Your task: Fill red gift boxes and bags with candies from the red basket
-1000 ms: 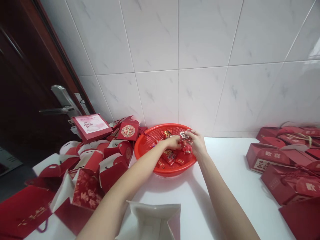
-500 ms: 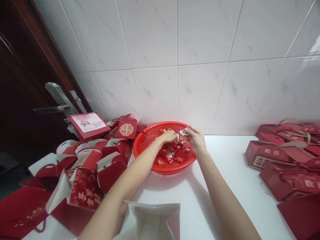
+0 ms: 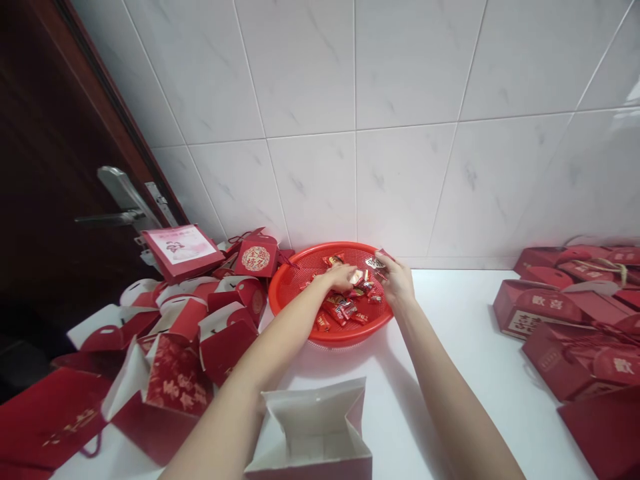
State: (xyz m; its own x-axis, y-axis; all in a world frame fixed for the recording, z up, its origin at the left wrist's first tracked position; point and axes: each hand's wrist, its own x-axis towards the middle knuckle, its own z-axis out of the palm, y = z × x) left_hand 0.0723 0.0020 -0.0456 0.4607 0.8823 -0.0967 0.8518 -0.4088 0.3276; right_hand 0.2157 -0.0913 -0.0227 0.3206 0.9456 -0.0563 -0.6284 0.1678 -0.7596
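Observation:
A red plastic basket (image 3: 280,293) with wrapped candies (image 3: 340,310) in it stands against the tiled wall. My left hand (image 3: 341,278) reaches into it, its closed fingers at a pale piece among the candies; what they grip is too small to make out. Above the basket's right side, my right hand (image 3: 396,277) is closed on some wrapped candies, a white label with dark characters (image 3: 375,263) showing at its fingertips. Nearest to me, between my forearms, an open box (image 3: 320,433) shows its white inside.
Many open red boxes (image 3: 225,340) crowd the left side, one with a pink picture on top (image 3: 183,247). Closed red boxes (image 3: 540,307) are stacked at the right. A dark door with a metal handle (image 3: 120,200) stands at the far left.
My left hand has shifted slightly within the basket, its fingers lower over the candies. The view has moved a little, so the open box shows more fully.

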